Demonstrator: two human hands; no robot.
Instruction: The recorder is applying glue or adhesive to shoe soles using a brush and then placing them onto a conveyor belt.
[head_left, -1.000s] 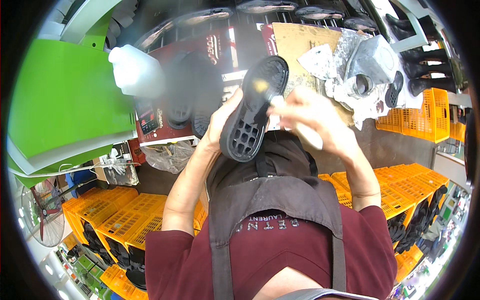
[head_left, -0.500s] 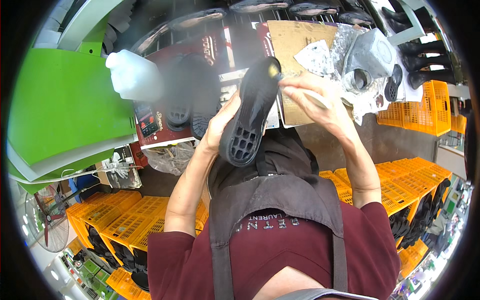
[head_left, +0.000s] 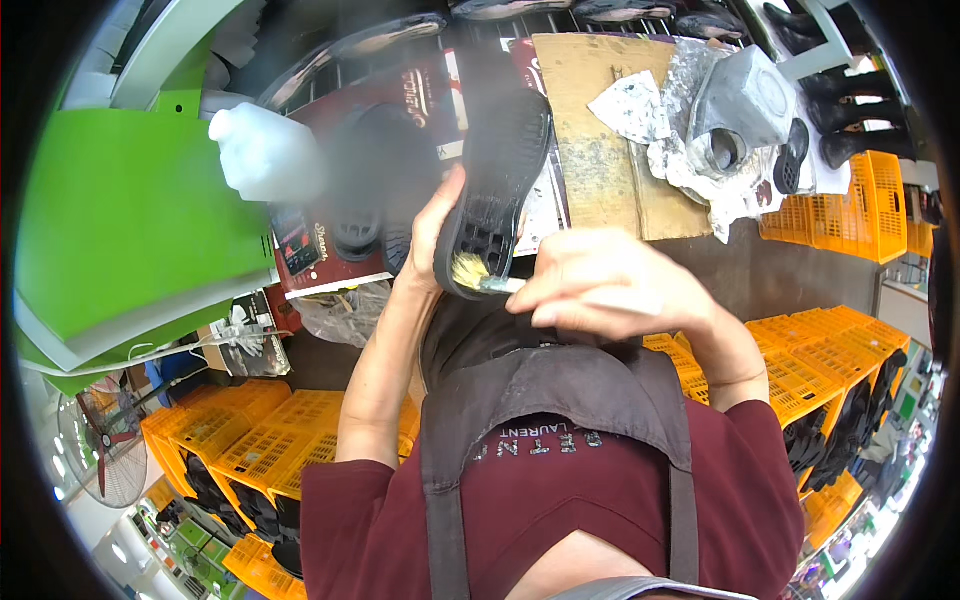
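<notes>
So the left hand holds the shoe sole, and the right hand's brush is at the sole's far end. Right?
No: the head view shows the brush at the near end of the shoe sole. The left hand does hold it, and the right hand the brush.

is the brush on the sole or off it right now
On it, it seems: the brush, gripped by the right hand, has its yellow bristles splayed against the gridded end of the black sole.

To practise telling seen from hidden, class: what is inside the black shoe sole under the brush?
Inside the black shoe sole, a grid of recesses shows at the near end. The brush covers part of that grid with its bristles; what lies beneath them cannot be seen.
</notes>
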